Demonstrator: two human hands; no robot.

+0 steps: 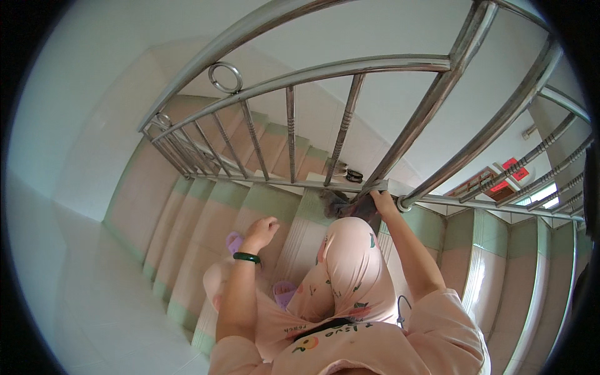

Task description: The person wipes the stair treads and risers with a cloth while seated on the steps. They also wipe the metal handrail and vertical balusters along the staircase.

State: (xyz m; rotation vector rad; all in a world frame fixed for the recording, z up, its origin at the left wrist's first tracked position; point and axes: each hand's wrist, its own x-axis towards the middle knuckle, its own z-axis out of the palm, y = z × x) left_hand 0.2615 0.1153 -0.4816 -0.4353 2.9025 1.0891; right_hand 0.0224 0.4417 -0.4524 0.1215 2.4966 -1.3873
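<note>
My right hand (383, 202) grips a dark cloth (363, 207) at the foot of a stainless steel railing post (415, 115). Part of the cloth lies against the post's base, and its loose end hangs over the stair edge. My fingers are partly hidden behind the post and cloth. My left hand (262, 232), with a dark green bangle (246, 257) on its wrist, hovers above the steps in front of my body. Its fingers are curled, and nothing shows in them.
Tiled stairs (225, 206) with green borders descend to the left; more steps (483, 262) lie right. Lavender slippers (283, 294) are on my feet. The metal railing (290, 136) runs along the stairwell. Beyond it stand dark shoes (355, 176). A white wall (70, 234) bounds the left.
</note>
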